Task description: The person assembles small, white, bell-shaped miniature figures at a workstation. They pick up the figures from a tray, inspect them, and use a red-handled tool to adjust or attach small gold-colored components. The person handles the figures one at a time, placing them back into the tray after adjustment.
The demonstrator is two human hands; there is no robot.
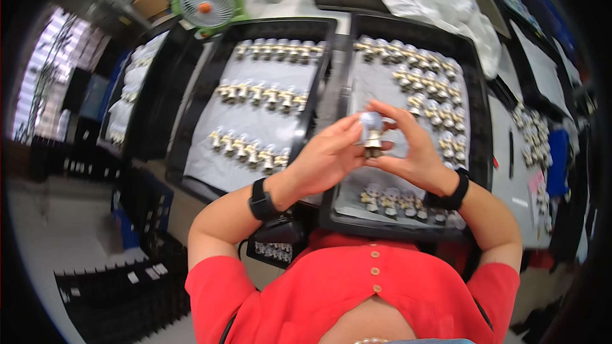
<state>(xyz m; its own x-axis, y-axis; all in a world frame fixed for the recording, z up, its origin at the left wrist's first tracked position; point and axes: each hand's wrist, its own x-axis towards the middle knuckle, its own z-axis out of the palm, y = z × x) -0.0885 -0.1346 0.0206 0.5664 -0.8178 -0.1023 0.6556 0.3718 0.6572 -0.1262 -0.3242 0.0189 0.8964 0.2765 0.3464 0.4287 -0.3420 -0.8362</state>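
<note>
Over the right-hand black tray (482, 121) I hold up one small figurine (372, 143), with a pale bluish-white head and a cream and dark body. It stands upright between my two hands. My left hand (328, 158) pinches it from the left, near the head. On the other side, my right hand (415, 153) is closed round it, with fingers at its top and thumb near its base. Figurines like it (433, 83) stand in rows on white sheeting in that tray, and a short row (390, 202) is by the near edge. My hands hide part of the tray.
Left of my hands, another black tray (328, 44) holds three rows of similar figurines (255, 92). A green fan (207, 1) and a tray with a white plastic bag (446, 9) are at the back. More figurines (534, 137) lie to the right, beside a blue object (558, 162).
</note>
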